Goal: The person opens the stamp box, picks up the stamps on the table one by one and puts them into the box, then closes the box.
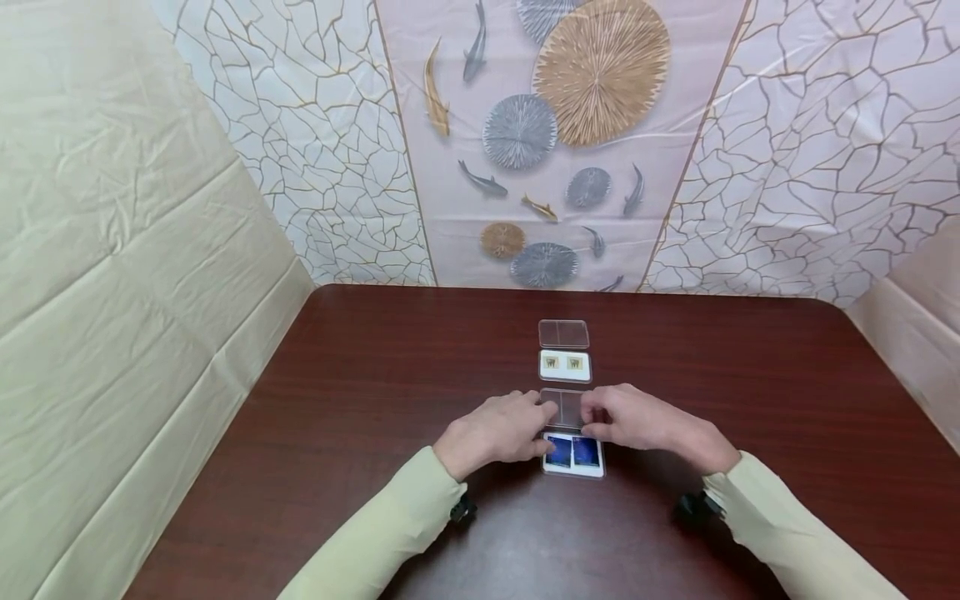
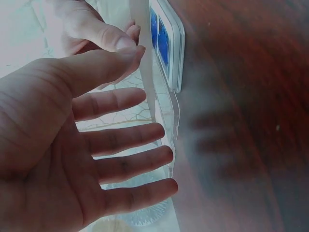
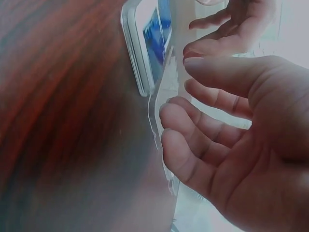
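Observation:
In the head view a small clear case [image 1: 573, 473] lies on the table, its white insert bearing two dark blue pictures. Behind the insert stretches the case's transparent lid [image 1: 564, 410], folded back. My left hand [image 1: 504, 427] hovers at the left side of this case; the left wrist view shows its fingers [image 2: 128, 164] spread and nearly straight, holding nothing. Over the lid's right side is my right hand [image 1: 637, 418], with loosely bent fingers [image 3: 181, 154] and nothing visible between them. Whether any fingertip touches the lid cannot be told.
Farther back lies a second case [image 1: 562, 376], opened, with two small tooth pictures on white and its clear lid [image 1: 564, 334] behind. The dark reddish-brown table [image 1: 390, 358] meets a patterned wall hanging [image 1: 480, 242] at its far edge.

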A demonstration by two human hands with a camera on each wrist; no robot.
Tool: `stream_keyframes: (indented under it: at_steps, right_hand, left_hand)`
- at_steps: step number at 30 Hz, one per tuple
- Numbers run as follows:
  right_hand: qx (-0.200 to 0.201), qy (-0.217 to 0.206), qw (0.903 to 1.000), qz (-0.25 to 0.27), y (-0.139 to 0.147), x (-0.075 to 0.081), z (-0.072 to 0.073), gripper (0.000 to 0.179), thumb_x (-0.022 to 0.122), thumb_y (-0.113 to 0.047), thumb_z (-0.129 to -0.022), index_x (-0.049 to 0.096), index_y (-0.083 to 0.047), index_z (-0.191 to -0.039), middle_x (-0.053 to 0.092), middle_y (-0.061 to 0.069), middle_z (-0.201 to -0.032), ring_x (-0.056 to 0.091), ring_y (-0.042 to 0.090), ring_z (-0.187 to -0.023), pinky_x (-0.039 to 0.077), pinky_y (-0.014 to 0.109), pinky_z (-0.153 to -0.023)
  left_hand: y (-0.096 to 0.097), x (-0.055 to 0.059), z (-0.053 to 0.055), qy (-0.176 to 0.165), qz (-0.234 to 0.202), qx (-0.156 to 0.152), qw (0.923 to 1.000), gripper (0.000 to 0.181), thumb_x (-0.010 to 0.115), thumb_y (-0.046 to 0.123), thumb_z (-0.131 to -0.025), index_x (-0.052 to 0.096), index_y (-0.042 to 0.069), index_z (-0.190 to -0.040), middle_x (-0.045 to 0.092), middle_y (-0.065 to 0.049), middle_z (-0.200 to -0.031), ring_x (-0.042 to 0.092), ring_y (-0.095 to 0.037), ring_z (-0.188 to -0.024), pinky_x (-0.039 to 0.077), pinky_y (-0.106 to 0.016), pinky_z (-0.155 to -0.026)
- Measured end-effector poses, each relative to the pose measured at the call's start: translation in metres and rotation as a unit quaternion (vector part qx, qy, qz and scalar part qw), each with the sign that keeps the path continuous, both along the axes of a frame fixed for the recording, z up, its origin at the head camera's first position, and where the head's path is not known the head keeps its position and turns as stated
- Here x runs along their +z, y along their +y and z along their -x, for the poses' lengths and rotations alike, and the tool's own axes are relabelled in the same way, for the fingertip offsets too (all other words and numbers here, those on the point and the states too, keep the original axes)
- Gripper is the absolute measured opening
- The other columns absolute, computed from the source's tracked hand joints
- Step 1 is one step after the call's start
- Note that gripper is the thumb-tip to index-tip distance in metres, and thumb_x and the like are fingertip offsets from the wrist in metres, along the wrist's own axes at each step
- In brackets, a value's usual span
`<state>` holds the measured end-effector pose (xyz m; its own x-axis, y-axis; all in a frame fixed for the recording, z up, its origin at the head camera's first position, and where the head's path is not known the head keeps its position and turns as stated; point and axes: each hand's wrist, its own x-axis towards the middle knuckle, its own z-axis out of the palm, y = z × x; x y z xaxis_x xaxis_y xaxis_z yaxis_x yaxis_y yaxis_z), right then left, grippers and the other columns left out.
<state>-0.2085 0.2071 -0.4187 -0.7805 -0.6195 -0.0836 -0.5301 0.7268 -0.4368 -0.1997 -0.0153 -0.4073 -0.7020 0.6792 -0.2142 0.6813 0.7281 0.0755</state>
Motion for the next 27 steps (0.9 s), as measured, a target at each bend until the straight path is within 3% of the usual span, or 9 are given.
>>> stream_keyframes:
  at_steps: [6, 15, 27]
  right_hand:
    - [-0.013, 0.026, 0.9996, -0.004, 0.003, 0.002, 0.006, 0.017, 0.074, -0.017, -0.086, 0.059, -0.022, -0.080, 0.056, -0.004, -0.080, 0.050, 0.009, -0.070, 0.041, 0.022, -0.062]
    - [-0.015, 0.035, 0.9993, -0.005, 0.005, 0.002, 0.012, 0.013, 0.075, -0.015, -0.084, 0.061, -0.015, -0.084, 0.056, 0.003, -0.083, 0.048, 0.008, -0.068, 0.040, 0.022, -0.061]
    - [-0.032, 0.040, 0.9980, -0.037, 0.007, -0.005, 0.017, 0.016, 0.076, -0.020, -0.084, 0.062, -0.014, -0.090, 0.054, 0.007, -0.094, 0.048, 0.010, -0.068, 0.041, 0.023, -0.062]
  left_hand:
    - [0.002, 0.002, 0.009, 0.019, -0.011, -0.008, 0.9997, 0.035, 0.066, 0.042, -0.092, 0.058, 0.017, -0.115, 0.060, -0.001, -0.100, 0.059, -0.015, -0.082, 0.050, -0.031, -0.065]
    - [0.006, 0.002, 0.021, 0.002, -0.023, -0.010, 0.9997, 0.036, 0.064, 0.039, -0.094, 0.058, 0.016, -0.120, 0.056, 0.001, -0.093, 0.055, -0.012, -0.077, 0.046, -0.028, -0.062]
    - [0.006, -0.007, 0.036, -0.010, -0.017, 0.010, 0.9998, 0.030, 0.064, 0.038, -0.094, 0.060, 0.017, -0.116, 0.057, -0.001, -0.100, 0.055, -0.014, -0.083, 0.048, -0.029, -0.067]
